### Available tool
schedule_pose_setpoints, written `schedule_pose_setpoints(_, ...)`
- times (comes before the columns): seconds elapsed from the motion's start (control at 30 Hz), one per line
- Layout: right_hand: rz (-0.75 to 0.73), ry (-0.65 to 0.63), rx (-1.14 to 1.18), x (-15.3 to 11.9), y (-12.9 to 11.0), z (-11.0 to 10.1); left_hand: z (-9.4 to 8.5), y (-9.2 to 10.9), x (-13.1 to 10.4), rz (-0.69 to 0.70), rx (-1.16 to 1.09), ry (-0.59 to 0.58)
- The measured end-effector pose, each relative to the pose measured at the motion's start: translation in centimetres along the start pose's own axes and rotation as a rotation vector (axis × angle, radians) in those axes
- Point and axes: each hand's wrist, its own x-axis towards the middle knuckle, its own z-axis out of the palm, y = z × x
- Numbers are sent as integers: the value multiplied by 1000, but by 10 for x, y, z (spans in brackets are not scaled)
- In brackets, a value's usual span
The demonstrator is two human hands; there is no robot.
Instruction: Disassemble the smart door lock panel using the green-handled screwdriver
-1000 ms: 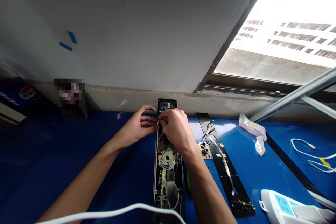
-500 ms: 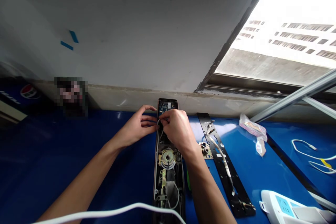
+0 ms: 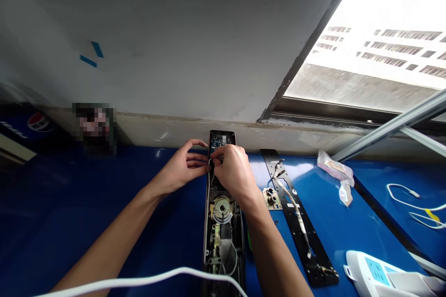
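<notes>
A long, narrow opened device [image 3: 223,241] lies lengthwise on the blue table, its inner parts exposed. Near its far end sits a blue circuit board [image 3: 216,140]. My left hand [image 3: 184,164] is at the device's left edge, fingers apart and fingertips touching the rim. Over the inside, just below the board, my right hand [image 3: 233,164] pinches with thumb and index finger at the end of a thin white wire [image 3: 208,190], which runs down the left edge. The fingertips partly hide what they grip.
Right of the device are a small board [image 3: 272,198] and a long black plate [image 3: 301,222] with a wrapped cable. Farther right lie a plastic bag [image 3: 334,168], a white cable [image 3: 400,198] and a power strip [image 3: 379,274]. Another white cable [image 3: 156,280] crosses the front.
My right hand and forearm have shifted slightly left, showing more of the small board. My left hand holds nearly the same place.
</notes>
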Motion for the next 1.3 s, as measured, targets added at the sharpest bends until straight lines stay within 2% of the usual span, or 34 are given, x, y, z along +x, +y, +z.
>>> schedule_pose_setpoints(0.4,-38,-7,-104,-5,0,2,8,9,-3,15,-35,51)
schedule_pose_setpoints(0.8,-224,-77,-11,-11,16,-13,2,8,-7,65,151,-57)
schedule_pose_setpoints(0.97,-255,86,167,-27,11,-20,6,16,-15,57,203,-102)
schedule_pose_setpoints(1.07,-296,125,230,-43,11,-20,10,19,-22,34,230,-83)
schedule_pose_setpoints(1.17,-326,118,289,-63,16,-17,16,17,-34,46,260,-77)
schedule_pose_setpoints(1.3,-317,-21,275,-90,27,-20,25,7,-59,54,307,-63)
